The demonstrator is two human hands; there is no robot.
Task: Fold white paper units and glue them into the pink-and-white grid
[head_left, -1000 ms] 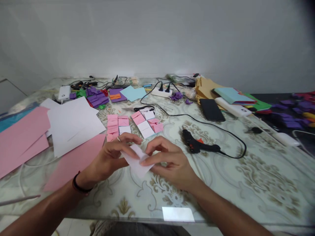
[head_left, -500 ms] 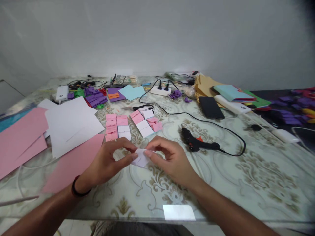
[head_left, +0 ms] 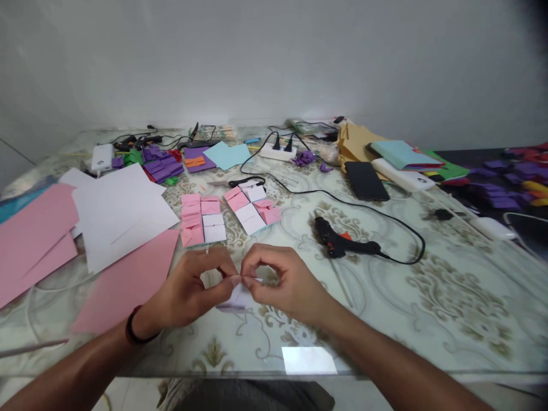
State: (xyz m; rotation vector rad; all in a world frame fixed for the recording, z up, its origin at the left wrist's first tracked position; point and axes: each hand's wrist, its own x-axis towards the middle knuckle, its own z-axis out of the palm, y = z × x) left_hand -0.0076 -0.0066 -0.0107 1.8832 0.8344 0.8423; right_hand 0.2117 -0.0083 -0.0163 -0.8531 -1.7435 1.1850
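Note:
A small piece of white paper (head_left: 238, 298) is pinched between both hands, low over the patterned table. My left hand (head_left: 194, 285) grips its upper edge between thumb and forefinger. Fingertip to fingertip with it, my right hand (head_left: 282, 279) pinches the same edge, and the fingers hide part of the sheet. Just beyond the hands lie two groups of folded pink and white paper squares, one on the left (head_left: 202, 220) and one on the right (head_left: 252, 208).
Large white sheets (head_left: 124, 220) and pink sheets (head_left: 132, 279) spread on the left. To the right lies a black glue gun (head_left: 346, 240) with its cable looping back to a white power strip (head_left: 277, 152). Scissors (head_left: 244, 182), purple folded papers (head_left: 160, 165) and a black phone (head_left: 367, 181) sit farther back.
Both hands have drawn together until their fingertips meet at the paper's edge. The paper now hangs lower behind the fingers, and the view has shifted slightly.

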